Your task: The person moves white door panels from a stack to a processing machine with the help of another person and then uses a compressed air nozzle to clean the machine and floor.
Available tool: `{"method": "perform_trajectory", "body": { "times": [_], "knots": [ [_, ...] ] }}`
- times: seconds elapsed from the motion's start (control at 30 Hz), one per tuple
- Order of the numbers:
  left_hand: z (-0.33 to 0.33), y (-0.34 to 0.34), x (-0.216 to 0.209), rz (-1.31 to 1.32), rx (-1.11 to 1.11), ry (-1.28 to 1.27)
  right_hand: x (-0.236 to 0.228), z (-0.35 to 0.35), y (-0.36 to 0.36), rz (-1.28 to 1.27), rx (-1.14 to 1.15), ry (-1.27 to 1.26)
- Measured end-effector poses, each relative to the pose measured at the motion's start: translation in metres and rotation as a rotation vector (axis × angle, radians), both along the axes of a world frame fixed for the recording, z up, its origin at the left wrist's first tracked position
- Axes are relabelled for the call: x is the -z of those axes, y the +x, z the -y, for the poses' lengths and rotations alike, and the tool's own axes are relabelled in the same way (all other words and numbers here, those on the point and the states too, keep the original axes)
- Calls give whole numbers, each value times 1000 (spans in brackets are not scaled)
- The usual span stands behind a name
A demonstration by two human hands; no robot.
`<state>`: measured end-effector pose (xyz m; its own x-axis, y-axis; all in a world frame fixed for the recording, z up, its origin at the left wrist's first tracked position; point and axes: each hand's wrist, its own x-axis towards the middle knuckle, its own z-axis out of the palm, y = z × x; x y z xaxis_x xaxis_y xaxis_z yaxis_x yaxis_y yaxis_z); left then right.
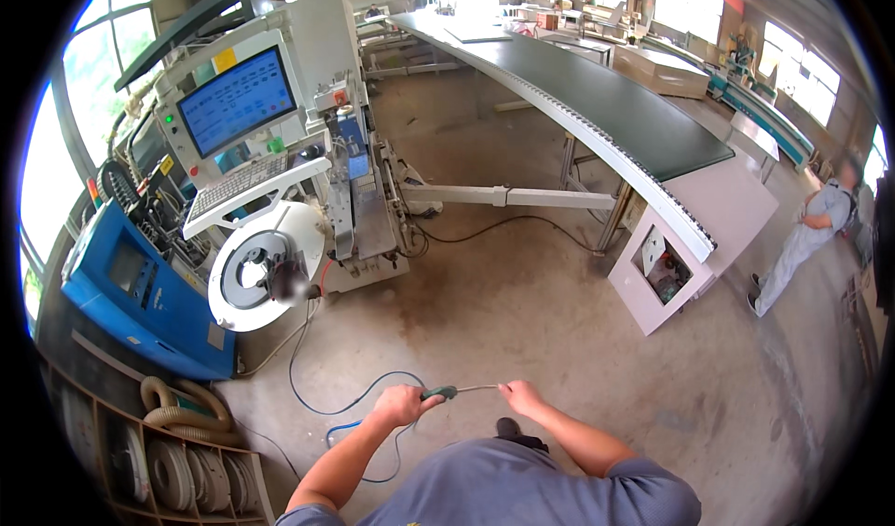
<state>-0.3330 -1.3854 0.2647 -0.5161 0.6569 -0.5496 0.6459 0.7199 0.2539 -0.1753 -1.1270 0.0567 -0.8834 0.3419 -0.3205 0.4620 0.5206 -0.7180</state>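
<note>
My left hand (399, 403) is closed round the handle of a green air blow gun (440, 393) in front of my body. A long thin nozzle runs from the gun to the right. My right hand (523, 398) pinches the far end of that nozzle, so the tip is hidden by the fingers. A thin blue hose (359, 402) loops over the floor below and left of my left hand; the hand hides where it joins the gun.
At left stand a machine with a screen (238, 99), a keyboard (233, 186), a white reel (252, 265) and a blue cabinet (154, 293). Low left, a shelf (177, 428) holds several edging rolls. A long green conveyor (615, 97) crosses ahead. One person (806, 232) stands right.
</note>
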Motion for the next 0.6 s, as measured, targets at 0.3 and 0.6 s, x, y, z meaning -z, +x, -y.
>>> {"method": "perform_trajectory", "body": {
  "times": [0.3,0.6],
  "knots": [
    [-29,29,-14,127,252,171,-11,-7,35,121,-461,812],
    [-69,50,-89,843,322,344,20,-22,55,527,-666,598]
  ]
}}
